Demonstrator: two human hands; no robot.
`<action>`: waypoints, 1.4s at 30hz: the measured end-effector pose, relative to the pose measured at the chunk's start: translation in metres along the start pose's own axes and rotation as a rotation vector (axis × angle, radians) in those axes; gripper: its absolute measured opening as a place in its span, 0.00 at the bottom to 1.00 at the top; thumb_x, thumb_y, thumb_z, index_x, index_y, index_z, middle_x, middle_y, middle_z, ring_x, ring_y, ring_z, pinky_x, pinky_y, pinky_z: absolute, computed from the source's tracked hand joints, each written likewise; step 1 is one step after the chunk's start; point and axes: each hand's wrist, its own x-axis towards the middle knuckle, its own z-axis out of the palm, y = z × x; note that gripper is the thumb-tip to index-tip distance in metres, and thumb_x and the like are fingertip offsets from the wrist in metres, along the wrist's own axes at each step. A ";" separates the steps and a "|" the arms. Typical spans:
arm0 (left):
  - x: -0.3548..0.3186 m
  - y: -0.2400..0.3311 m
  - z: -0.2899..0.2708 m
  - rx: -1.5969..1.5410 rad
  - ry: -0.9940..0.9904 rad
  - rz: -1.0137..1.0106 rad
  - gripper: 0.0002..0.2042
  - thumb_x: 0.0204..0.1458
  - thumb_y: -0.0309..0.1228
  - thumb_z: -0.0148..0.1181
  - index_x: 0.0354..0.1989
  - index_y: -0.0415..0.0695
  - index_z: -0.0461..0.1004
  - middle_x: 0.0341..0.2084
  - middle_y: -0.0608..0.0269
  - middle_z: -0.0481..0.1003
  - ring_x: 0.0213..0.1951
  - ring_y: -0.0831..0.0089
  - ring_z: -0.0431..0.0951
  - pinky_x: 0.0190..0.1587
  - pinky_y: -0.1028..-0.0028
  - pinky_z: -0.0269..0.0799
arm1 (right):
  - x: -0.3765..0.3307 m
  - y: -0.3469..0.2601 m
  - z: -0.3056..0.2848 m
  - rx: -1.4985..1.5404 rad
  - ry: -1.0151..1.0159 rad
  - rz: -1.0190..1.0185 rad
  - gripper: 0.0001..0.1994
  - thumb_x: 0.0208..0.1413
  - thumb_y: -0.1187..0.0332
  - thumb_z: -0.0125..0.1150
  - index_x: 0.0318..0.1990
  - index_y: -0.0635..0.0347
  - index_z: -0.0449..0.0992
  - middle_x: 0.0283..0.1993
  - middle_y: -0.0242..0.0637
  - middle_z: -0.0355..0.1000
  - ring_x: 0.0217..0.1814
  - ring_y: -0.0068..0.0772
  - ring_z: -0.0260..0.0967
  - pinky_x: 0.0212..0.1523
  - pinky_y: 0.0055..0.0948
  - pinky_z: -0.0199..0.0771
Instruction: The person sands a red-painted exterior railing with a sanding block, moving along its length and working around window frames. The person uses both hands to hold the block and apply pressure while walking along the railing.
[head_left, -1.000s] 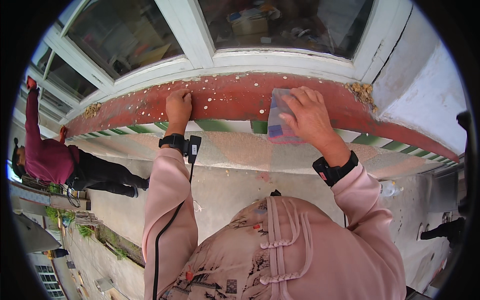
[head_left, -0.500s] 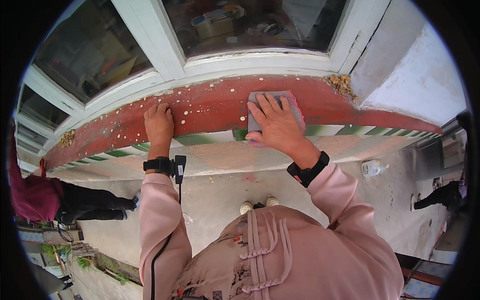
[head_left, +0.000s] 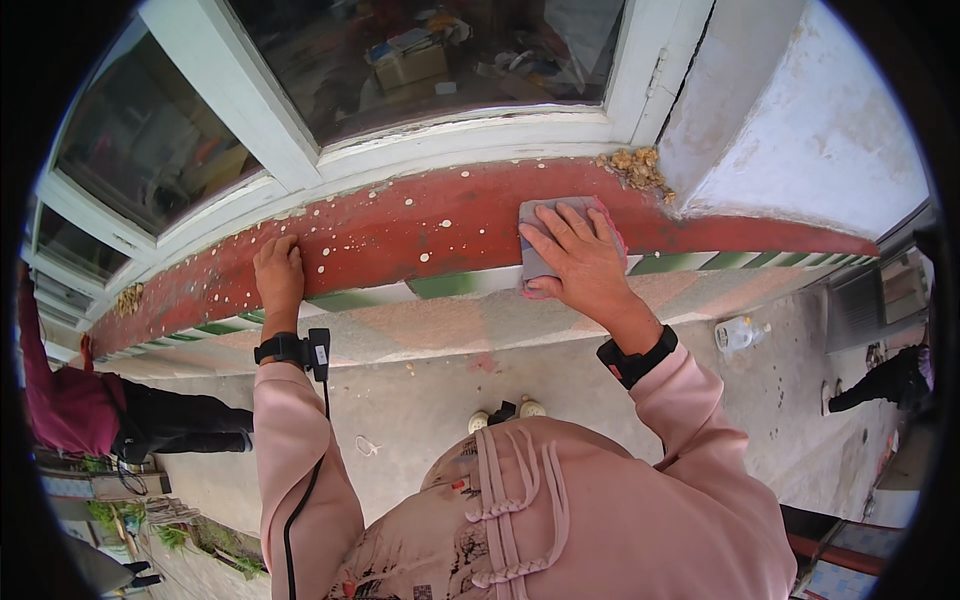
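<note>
A red-painted window sill [head_left: 380,235] runs across in front of me, dotted with white spots. My right hand [head_left: 585,258] lies over a folded grey cloth [head_left: 534,213] with a pink edge, pressing it onto the sill. Its fingers are somewhat spread and the thumb holds the cloth's near edge. To the left, my left hand [head_left: 279,275] rests at the sill's front edge with its fingers curled in; nothing shows in it. The cloth's underside and part of its middle are hidden.
White-framed windows [head_left: 455,132] stand behind the sill. Yellowish crumbly debris [head_left: 637,168] lies by the right wall corner. A person in a maroon top [head_left: 75,410] works at the far left; another stands far right. A clear plastic jug [head_left: 738,334] lies on the floor.
My right hand has slid the cloth to the right along the sill, closer to the debris. My left hand stays at about the same place on the sill. The view has shifted right.
</note>
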 end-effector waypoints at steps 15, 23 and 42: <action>0.000 0.005 -0.005 -0.023 0.012 -0.022 0.08 0.52 0.29 0.58 0.40 0.49 0.78 0.40 0.62 0.76 0.46 0.56 0.72 0.51 0.62 0.68 | -0.048 0.067 -0.010 -0.059 -0.011 0.066 0.44 0.35 0.52 0.69 0.64 0.57 0.62 0.68 0.45 0.58 0.69 0.49 0.54 0.68 0.51 0.50; -0.001 0.015 -0.006 -0.014 0.048 -0.066 0.08 0.51 0.30 0.59 0.39 0.49 0.79 0.40 0.62 0.76 0.46 0.56 0.72 0.49 0.61 0.69 | -0.006 -0.005 0.020 -0.115 0.046 0.066 0.45 0.31 0.50 0.73 0.60 0.63 0.65 0.63 0.51 0.62 0.66 0.52 0.57 0.66 0.54 0.51; -0.003 0.011 -0.005 -0.155 0.066 -0.089 0.10 0.50 0.24 0.54 0.40 0.48 0.78 0.43 0.57 0.75 0.49 0.53 0.70 0.53 0.60 0.67 | 0.121 -0.195 0.089 -0.039 0.055 -0.094 0.36 0.43 0.52 0.64 0.57 0.71 0.67 0.57 0.63 0.64 0.62 0.64 0.59 0.61 0.62 0.53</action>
